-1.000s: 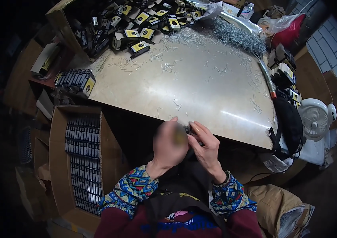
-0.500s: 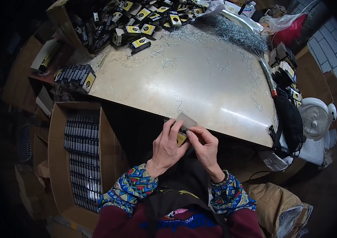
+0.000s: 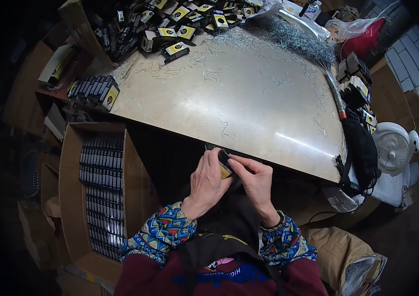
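Note:
Just off the near edge of the table (image 3: 170,111), my left hand (image 3: 206,182) is closed around a small black and yellow cardboard box (image 3: 225,171). My right hand (image 3: 254,181) pinches the upper end of that box, at its dark flap, between thumb and fingers. Much of the box is hidden behind my fingers. Small bent metal wire pieces (image 3: 227,127) lie on the tabletop a little beyond my hands.
A heap of similar boxes (image 3: 175,29) covers the far left. A pile of wire pieces (image 3: 301,42) lies at the back right. Packed boxes fill an open carton (image 3: 125,197) on my left; a row of boxes (image 3: 93,91) stands above it. A white fan (image 3: 391,148) is at right.
The pale flap that stood up at the box's end now appears folded down, with a dark end showing. My right fingers have shifted slightly upward; my left hand stays on the box.

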Motion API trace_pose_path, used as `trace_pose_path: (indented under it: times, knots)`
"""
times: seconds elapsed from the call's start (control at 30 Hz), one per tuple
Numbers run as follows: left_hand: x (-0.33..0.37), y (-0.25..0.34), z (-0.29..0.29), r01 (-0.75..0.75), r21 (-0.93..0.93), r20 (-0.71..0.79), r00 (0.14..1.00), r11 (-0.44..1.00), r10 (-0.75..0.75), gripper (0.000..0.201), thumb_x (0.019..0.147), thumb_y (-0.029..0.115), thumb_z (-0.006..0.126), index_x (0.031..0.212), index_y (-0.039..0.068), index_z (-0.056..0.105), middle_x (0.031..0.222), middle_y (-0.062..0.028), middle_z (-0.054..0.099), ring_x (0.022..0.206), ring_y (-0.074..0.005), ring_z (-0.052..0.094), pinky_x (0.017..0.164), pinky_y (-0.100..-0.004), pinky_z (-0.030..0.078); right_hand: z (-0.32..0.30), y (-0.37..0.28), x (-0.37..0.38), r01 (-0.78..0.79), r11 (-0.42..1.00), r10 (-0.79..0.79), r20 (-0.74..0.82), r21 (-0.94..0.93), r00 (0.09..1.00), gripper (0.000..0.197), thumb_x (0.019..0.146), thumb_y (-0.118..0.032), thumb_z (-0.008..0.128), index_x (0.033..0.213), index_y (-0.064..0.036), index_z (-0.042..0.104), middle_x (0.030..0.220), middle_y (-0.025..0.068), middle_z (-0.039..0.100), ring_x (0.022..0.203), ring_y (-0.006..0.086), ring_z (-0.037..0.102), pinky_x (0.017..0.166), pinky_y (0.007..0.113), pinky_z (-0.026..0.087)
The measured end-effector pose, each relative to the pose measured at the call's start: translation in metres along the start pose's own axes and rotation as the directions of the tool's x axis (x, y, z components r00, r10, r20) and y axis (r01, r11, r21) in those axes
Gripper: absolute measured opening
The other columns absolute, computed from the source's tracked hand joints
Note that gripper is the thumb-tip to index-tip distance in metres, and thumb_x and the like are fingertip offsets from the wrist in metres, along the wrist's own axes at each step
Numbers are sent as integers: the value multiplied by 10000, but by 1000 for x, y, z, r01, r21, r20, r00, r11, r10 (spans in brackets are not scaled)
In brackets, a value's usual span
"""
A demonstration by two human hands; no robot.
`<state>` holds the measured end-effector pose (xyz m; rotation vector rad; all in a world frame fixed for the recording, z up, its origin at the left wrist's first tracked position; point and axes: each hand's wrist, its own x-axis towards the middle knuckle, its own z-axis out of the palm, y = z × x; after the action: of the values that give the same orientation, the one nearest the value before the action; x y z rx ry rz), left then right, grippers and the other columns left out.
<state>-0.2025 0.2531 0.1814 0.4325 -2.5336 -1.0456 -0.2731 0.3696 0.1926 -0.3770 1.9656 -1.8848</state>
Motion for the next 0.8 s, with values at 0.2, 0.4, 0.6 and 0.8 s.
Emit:
trace_pose_path:
  times: [0.2, 0.4, 0.6, 0.8]
  knots:
    - [-1, -4, -2, -85, -2, -8, 996, 996, 85, 683, 701, 50, 743, 1260, -17, 357, 1044, -202, 494, 954, -408, 557, 767, -447, 488, 3, -4, 2, -14, 998, 14, 3, 68, 1000, 208, 870, -39, 703, 1065, 32, 716, 938, 75, 729, 828, 79, 639, 766, 205, 506]
    - [-1, -10, 4, -74, -4, -15, 997, 997, 74, 641, 713, 79, 749, 1225, -4, 372, 1032, -201, 500, 914, -409, 572, 743, -436, 495, 4, -6, -1, 110, 993, -110, 10, -41, 994, 180, 853, -29, 706, 1023, 23, 726, 894, 89, 744, 774, 74, 657, 680, 208, 526]
    - [0, -7, 2, -29, -101, -49, 998, 995, 24, 566, 752, 134, 754, 1170, 13, 392, 981, -205, 531, 849, -408, 599, 697, -437, 498, -1, -16, -2, 323, 902, -307, 98, -287, 947, 160, 841, 5, 693, 998, 20, 723, 939, 105, 735, 777, 106, 671, 694, 222, 536]
    - [0, -6, 8, -24, -129, -71, 997, 991, 15, 544, 736, 139, 760, 1141, 8, 421, 983, -184, 525, 851, -401, 597, 671, -448, 496, -2, -16, -1, 463, 810, -436, 158, -361, 886, 156, 820, 18, 702, 976, 17, 714, 972, 130, 724, 784, 168, 694, 698, 252, 546]
